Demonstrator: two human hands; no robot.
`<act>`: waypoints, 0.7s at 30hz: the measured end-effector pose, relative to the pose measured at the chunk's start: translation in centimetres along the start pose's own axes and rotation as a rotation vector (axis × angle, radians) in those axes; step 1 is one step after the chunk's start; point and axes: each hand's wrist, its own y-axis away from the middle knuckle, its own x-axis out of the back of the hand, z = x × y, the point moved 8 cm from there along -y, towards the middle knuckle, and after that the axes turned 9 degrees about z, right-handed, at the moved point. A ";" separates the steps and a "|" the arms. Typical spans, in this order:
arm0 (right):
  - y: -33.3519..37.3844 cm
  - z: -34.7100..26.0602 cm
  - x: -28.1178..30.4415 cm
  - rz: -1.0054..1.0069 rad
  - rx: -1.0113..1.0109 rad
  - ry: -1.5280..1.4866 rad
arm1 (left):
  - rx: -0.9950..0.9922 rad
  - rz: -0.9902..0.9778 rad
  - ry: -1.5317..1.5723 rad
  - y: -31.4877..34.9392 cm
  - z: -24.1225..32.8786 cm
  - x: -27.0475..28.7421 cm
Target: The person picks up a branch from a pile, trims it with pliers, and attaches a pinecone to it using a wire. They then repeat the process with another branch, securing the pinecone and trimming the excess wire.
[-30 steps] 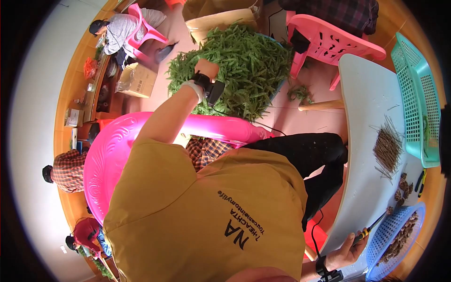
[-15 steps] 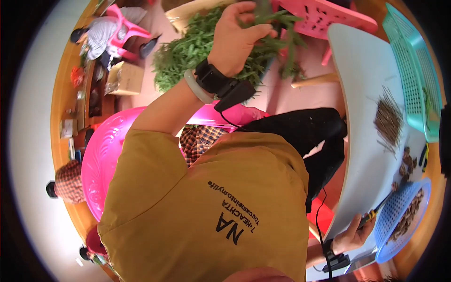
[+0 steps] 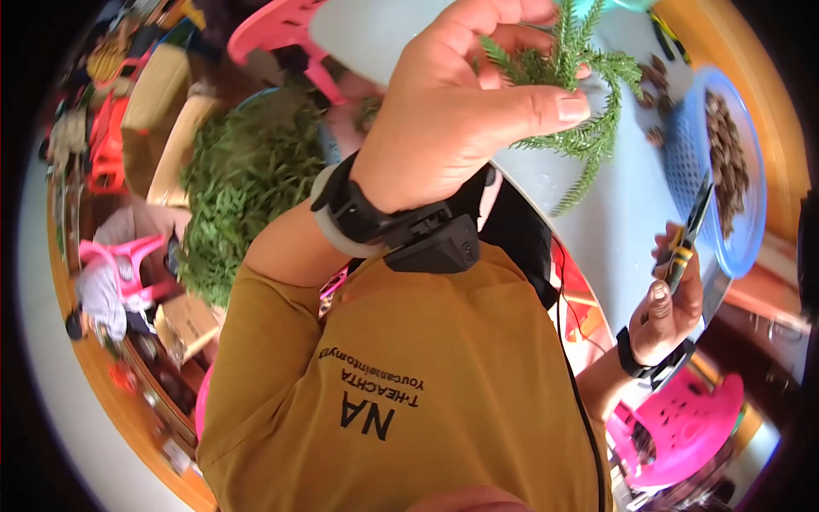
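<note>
Over the pale table [image 3: 597, 243], my left hand [image 3: 469, 111] pinches a green needle-leaved sprig [image 3: 589, 94], its several branches spreading beyond my fingers. A dark strap and black device sit on that wrist. My right hand [image 3: 670, 311], beside the blue basket, is closed around pliers [image 3: 685, 247] with yellow and black handles and long narrow jaws pointing upward. To the left of my left arm lies a large heap of similar green sprigs [image 3: 247, 179].
Small brown pieces fill the blue basket [image 3: 693, 136] on the right. More brown pieces [image 3: 655, 81] and a yellow-black tool [image 3: 670, 36] lie near it. Pink chairs [image 3: 277, 30] and cardboard boxes [image 3: 158, 111] stand around. A seated person [image 3: 102, 294] is at the far left.
My view has turned to the right. My left hand has gone from the green heap to above the table with a sprig. My right hand has lifted the pliers, jaws up, beside the basket.
</note>
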 end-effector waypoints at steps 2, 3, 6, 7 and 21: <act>-0.9 -0.7 -1.5 -0.068 0.025 -0.170 | 0.059 -0.034 -0.046 0.2 -0.9 -0.9; -1.1 -1.1 -2.5 -0.169 0.057 -0.361 | 0.078 -0.045 -0.060 0.4 -1.3 -1.1; -2.0 -1.2 -4.4 -0.370 0.042 -0.592 | 0.145 -0.086 -0.077 0.5 -2.9 -2.2; -1.6 -1.8 -4.9 -0.485 0.039 -0.722 | 0.158 -0.097 -0.067 0.5 -3.1 -2.5; 0.6 1.5 -5.3 -0.574 -0.288 -1.123 | 0.224 -0.111 0.068 0.7 -4.5 -3.0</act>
